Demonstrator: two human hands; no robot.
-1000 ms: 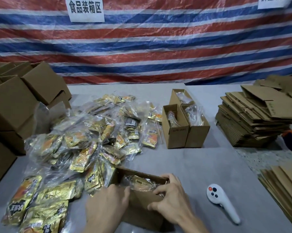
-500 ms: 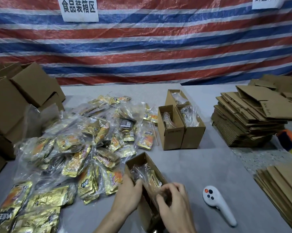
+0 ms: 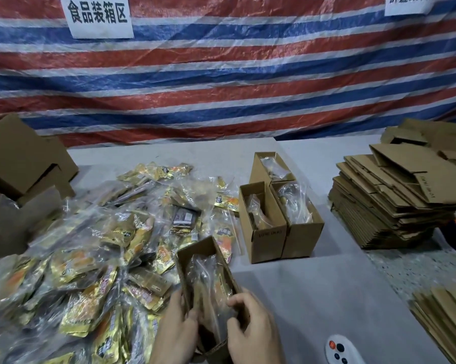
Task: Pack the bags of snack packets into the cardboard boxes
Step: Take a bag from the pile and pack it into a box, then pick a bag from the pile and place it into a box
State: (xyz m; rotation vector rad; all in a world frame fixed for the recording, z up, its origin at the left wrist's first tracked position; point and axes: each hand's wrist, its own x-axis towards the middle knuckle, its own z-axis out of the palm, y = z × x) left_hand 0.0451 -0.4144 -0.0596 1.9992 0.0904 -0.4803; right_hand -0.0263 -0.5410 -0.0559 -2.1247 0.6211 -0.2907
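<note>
Box (image 3: 208, 279) clamped both sides: left grip (image 3: 177, 329), right grip (image 3: 250, 327) curled on walls, steadying while bag (image 3: 211, 282) seats between.

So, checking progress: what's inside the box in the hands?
A clear bag of snack packets sits inside the box; its lower end is hidden by the hands.

Even, moderately bright indoor light falls from above, casting only soft shadows. Glare glints off the clear plastic bags (image 3: 95, 248) and the striped tarpaulin (image 3: 247, 74). Wide-angle distortion bends the edges. The whole picture is slightly soft, with smeared fine detail.
</note>
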